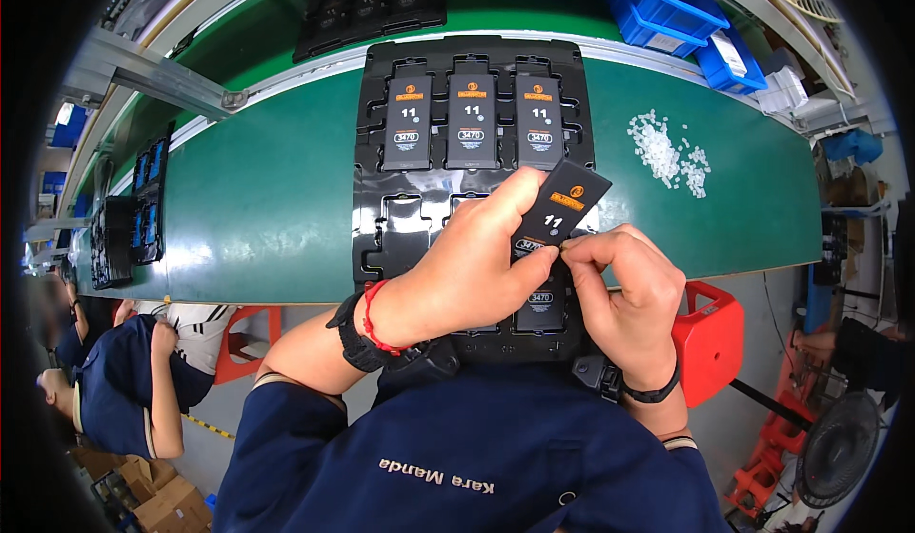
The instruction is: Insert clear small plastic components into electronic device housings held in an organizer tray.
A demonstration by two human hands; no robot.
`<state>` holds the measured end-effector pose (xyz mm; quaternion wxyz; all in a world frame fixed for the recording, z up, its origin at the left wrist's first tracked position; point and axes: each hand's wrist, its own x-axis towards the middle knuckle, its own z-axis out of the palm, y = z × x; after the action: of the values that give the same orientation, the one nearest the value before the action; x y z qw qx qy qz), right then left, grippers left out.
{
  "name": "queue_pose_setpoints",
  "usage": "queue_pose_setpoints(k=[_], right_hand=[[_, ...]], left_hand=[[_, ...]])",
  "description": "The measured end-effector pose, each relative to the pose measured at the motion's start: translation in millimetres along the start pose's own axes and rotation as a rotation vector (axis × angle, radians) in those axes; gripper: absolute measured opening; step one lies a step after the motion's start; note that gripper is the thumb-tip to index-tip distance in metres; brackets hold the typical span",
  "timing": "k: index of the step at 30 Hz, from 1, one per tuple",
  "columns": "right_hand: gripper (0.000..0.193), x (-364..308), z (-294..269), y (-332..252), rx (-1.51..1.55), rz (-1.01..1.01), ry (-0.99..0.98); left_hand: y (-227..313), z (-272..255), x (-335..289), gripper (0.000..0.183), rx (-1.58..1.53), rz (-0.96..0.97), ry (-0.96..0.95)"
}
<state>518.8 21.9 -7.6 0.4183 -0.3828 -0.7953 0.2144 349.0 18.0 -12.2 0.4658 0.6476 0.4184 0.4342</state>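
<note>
My left hand (467,257) grips a flat black phone battery (578,182) with an orange mark, thumb on its face. The battery is tilted, raised over the right side of a black moulded tray (364,185). At the battery's lower right edge, my right hand (624,281) is closed in a pinch; what its fingertips hold, if anything, is too small to make out. Three similar batteries (472,123) lie side by side in the tray's far row. Another battery (540,318) shows in the near row, partly covered by my hands and the held one.
Small white pieces (658,147) lie scattered on the green table (743,209) at right. Blue bins (667,19) stand at the far right, more black trays (367,4) at the back and left. A red stool (710,342) is near my right arm. Another person (124,381) sits at left.
</note>
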Motion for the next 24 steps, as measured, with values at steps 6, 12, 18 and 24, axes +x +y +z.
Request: queue_pose_setpoints(k=[6, 12, 18, 24], right_hand=[[0.016, -1.1, -2.7, -1.9, 0.023, 0.108, -0.065], [0.010, -9.7, -4.0, 12.5, 0.731, 0.526, -0.067], [0.012, -11.2, -0.7, 18.0, 0.897, 0.599, -0.026], [0.012, -9.3, 0.9, 16.5, 0.877, 0.582, -0.027]], left_hand=[[3.7, -2.4, -1.9, 0.041, 0.148, -0.079, -0.060], [-2.6, -0.1, -1.5, 0.044, -0.025, 0.023, -0.032], [1.0, 0.4, 1.2, 0.047, -0.241, -0.177, -0.035], [-5.1, -0.2, 0.9, 0.045, -0.175, -0.117, -0.022]])
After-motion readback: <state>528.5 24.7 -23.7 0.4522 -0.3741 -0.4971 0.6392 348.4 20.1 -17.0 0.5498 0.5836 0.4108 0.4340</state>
